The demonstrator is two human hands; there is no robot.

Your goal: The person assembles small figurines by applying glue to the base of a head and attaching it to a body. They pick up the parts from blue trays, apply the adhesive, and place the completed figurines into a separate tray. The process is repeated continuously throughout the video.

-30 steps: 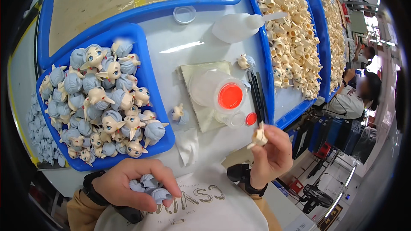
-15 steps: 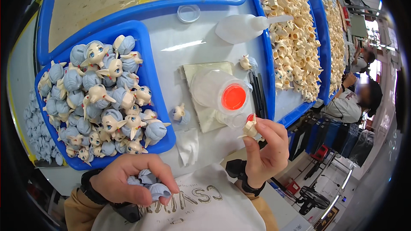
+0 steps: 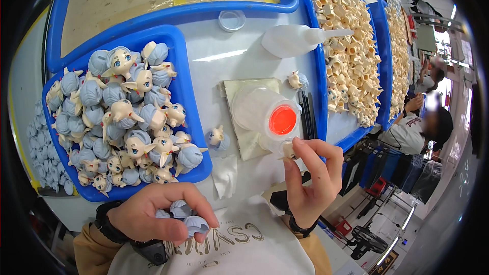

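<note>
My left hand [image 3: 153, 214] is curled around several hollow blue-grey doll hair pieces [image 3: 195, 225], one of them at the thumb and fingertips. My right hand [image 3: 318, 181] pinches a small cream doll face piece [image 3: 289, 151] between thumb and index finger; the fingers partly cover it. Just beyond that pinch lies a translucent cup [image 3: 254, 109] with a bright red round opening [image 3: 283, 119], resting on a pale square pad [image 3: 247, 145]. One assembled doll head [image 3: 219, 137] with blue-grey hair lies left of the pad, another doll head [image 3: 297, 80] at its upper right.
A blue tray [image 3: 201, 170] heaped with doll heads stands left, beside loose hair pieces [image 3: 43, 145]. Another blue tray [image 3: 321, 71] of cream face pieces is at right. Around the pad are a white nozzle bottle [image 3: 289, 40], a clear lid [image 3: 232, 20], dark slim tools [image 3: 307, 114] and a tissue [image 3: 224, 175].
My right hand has shifted slightly left and turned the face piece, so its ear and red spot no longer show clearly. My left hand keeps its hold on the hair pieces.
</note>
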